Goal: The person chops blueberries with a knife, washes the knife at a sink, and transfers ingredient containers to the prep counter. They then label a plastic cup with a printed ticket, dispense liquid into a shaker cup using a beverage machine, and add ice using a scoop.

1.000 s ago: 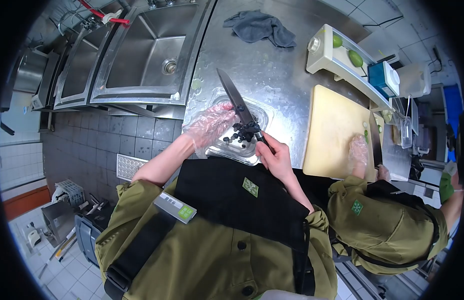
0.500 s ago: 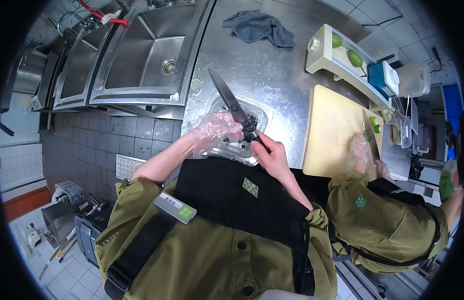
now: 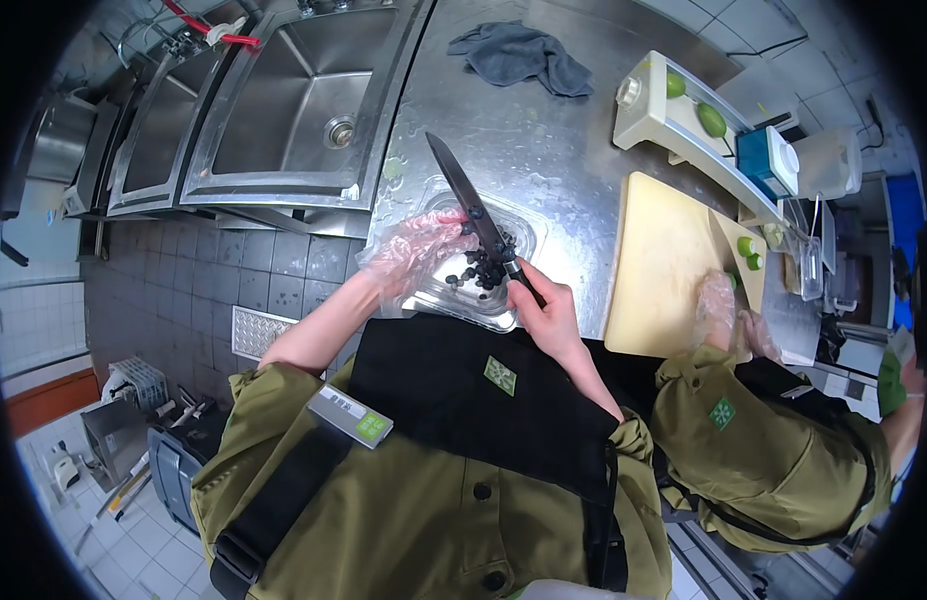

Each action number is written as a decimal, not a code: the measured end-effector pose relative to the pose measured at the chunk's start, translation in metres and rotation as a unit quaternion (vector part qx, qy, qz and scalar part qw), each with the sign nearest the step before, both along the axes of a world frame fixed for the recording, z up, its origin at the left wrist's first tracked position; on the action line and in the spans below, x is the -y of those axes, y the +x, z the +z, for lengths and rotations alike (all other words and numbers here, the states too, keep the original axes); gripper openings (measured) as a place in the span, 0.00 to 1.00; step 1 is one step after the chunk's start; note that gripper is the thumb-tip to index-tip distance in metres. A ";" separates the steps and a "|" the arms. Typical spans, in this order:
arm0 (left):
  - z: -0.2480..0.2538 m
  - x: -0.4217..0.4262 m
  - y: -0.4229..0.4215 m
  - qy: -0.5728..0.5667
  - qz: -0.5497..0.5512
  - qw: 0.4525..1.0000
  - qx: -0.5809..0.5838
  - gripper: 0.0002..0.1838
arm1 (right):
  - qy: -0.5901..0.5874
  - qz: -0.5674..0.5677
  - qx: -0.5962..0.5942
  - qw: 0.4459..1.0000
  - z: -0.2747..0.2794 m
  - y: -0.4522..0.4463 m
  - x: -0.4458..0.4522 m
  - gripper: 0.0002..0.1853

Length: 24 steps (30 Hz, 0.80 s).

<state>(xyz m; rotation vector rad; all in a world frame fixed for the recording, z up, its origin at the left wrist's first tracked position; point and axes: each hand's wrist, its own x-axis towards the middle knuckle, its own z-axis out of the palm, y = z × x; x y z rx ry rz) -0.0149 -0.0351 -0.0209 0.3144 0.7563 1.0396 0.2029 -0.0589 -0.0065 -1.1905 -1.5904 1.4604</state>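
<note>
My right hand (image 3: 546, 308), bare, is wrapped round the black handle of a kitchen knife (image 3: 451, 172). Its long blade points up and left across a clear plastic tub (image 3: 532, 222). Dark round berries (image 3: 476, 272), which look like blueberries, lie in the tub, and a few are at the blade. My left hand (image 3: 421, 243), in a clear plastic glove, is over the tub's left side. Its fingers are drawn together with the tips close to the blade; what they pinch, if anything, is too small to make out.
A steel sink (image 3: 294, 110) is on the left, and a grey cloth (image 3: 521, 58) lies on the steel counter (image 3: 574, 140). At right, a co-worker's gloved hands (image 3: 717, 305) are over a cutting board (image 3: 654, 260) with cut limes (image 3: 752, 254). A white rack (image 3: 684, 130) stands behind it.
My left hand has shifted slightly left and up, uncovering more berries in the tub. The knife has turned slightly, its tip moving right. The co-worker's knife has moved on the board.
</note>
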 end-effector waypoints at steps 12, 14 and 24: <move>0.004 -0.002 0.013 -0.039 -0.036 0.998 -0.033 0.10 | 0.130 -0.018 0.041 0.990 0.002 -0.009 -0.003 0.17; -0.003 -0.004 0.011 -0.054 -0.036 0.997 -0.041 0.08 | 0.102 -0.017 0.045 0.994 0.004 -0.010 -0.003 0.17; 0.014 0.001 0.011 -0.047 -0.072 0.996 -0.037 0.15 | 0.300 0.000 0.166 0.940 -0.007 -0.020 0.000 0.18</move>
